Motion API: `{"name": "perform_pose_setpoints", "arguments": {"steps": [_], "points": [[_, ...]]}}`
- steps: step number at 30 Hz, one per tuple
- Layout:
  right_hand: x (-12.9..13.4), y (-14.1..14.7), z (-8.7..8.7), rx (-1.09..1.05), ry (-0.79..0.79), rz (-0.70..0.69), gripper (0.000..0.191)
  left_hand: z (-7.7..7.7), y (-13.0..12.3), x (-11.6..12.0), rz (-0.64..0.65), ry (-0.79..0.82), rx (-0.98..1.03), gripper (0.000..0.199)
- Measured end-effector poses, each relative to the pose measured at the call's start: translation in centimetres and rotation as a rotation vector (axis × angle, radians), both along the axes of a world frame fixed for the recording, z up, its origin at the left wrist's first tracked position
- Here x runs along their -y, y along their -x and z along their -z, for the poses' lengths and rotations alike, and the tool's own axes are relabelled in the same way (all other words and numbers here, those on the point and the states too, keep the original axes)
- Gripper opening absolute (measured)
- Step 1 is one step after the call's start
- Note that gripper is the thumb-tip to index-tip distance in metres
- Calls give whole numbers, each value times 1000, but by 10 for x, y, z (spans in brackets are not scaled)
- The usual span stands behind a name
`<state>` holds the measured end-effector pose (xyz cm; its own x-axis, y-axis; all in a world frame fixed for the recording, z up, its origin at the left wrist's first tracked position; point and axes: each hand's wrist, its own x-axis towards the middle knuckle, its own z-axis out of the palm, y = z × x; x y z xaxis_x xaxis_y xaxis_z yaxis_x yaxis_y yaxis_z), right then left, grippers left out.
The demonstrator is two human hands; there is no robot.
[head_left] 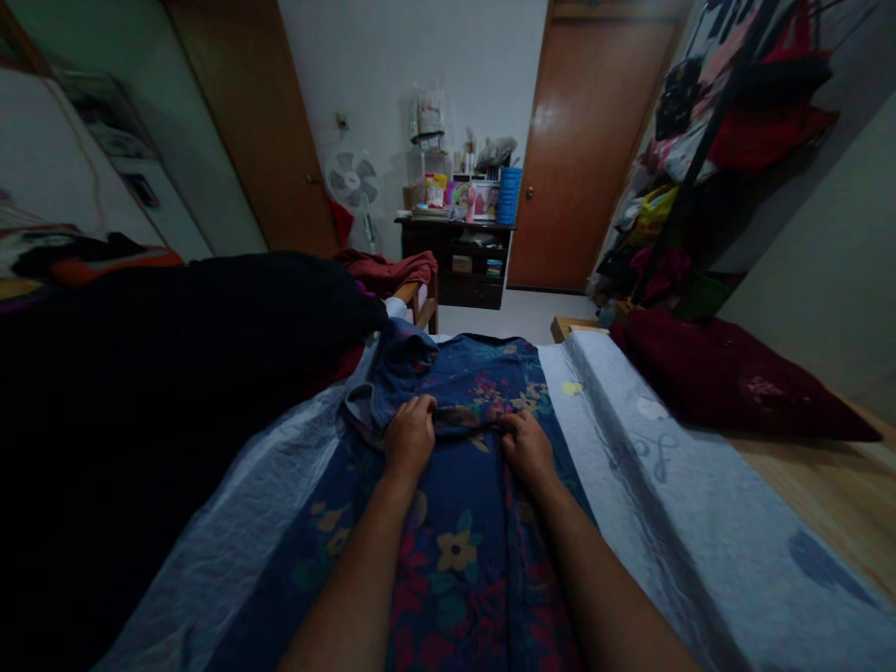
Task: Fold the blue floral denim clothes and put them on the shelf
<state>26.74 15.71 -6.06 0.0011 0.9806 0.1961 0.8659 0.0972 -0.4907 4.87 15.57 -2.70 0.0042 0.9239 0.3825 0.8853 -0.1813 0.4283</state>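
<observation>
On my head view, the bed, under its pale patterned cover [616, 411], fills the lower part; beyond it, a brown wooden door [588, 159] stands shut in the far wall; a rack of hanging bags and clothes [700, 168] is to its right; a large black cloth heap [175, 373] covers the left side of the bed; the blue floral garment [455, 504] lies lengthwise down the middle, beside the heap, its far part gathered into folds; a low dark cabinet [455, 271] stands against the far wall, loaded with small items, a white fan [354, 182] just left of it; a maroon cushion [735, 378] lies to the right, over the edge of the cover and pale wood; a red cloth [392, 271] drapes a wooden frame past the bed's far end. I have both hands on the garment; my left grip [412, 431] is closed on its gathered fold near the middle; my right grip [525, 443] pinches the same fold further right, the two apart with cloth between them.
</observation>
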Motion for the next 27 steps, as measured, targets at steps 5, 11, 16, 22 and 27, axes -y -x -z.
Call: {"name": "perform_pose_setpoints", "arguments": {"steps": [5,11,16,22,27], "points": [[-1,-2,-2,-45,2,14,29,5,-1,3,4,18,-63,31],[-3,-4,-6,-90,-23,-10,28,6,-3,4,78,101,-137,35],[-5,-4,-5,-79,-3,-45,32,7,-4,4,154,189,-161,48],[-8,-8,4,-159,-97,-68,31,12,0,1,151,212,-96,41],[-9,-10,3,-208,-156,-43,25,15,5,-5,216,200,39,30]]}}
